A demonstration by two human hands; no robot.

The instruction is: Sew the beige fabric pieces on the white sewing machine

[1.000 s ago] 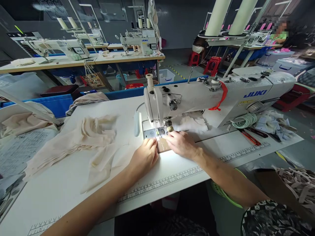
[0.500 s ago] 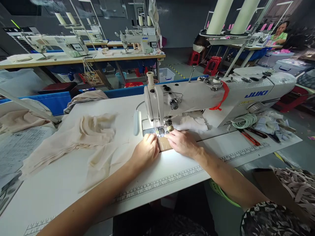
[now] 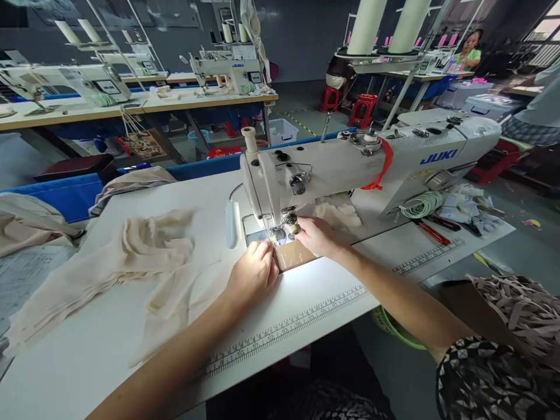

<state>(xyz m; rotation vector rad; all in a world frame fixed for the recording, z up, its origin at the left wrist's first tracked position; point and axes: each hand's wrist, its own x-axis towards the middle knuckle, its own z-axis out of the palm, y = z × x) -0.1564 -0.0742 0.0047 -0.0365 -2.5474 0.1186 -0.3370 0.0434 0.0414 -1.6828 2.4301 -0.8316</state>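
A white JUKI sewing machine (image 3: 371, 157) stands on a white table (image 3: 100, 344). My left hand (image 3: 254, 274) is curled, with its fingertips pinched on something small at the needle plate (image 3: 262, 235). My right hand (image 3: 317, 236) rests by the presser foot (image 3: 280, 227), fingers bent over a small tan piece (image 3: 295, 256) lying under the needle. What exactly each hand pinches is too small to make out.
Beige fabric pieces (image 3: 131, 256) lie spread on the table to the left. Red-handled scissors (image 3: 431, 230), a coil of green cord (image 3: 420, 204) and scraps sit at the right. A box of fabric strips (image 3: 511, 303) stands at lower right. Other machines and people fill the background.
The view has shifted, so the machine sits further left and lower. My right hand has moved up toward the presser foot, uncovering more of the tan piece. My left hand stays at the needle plate.
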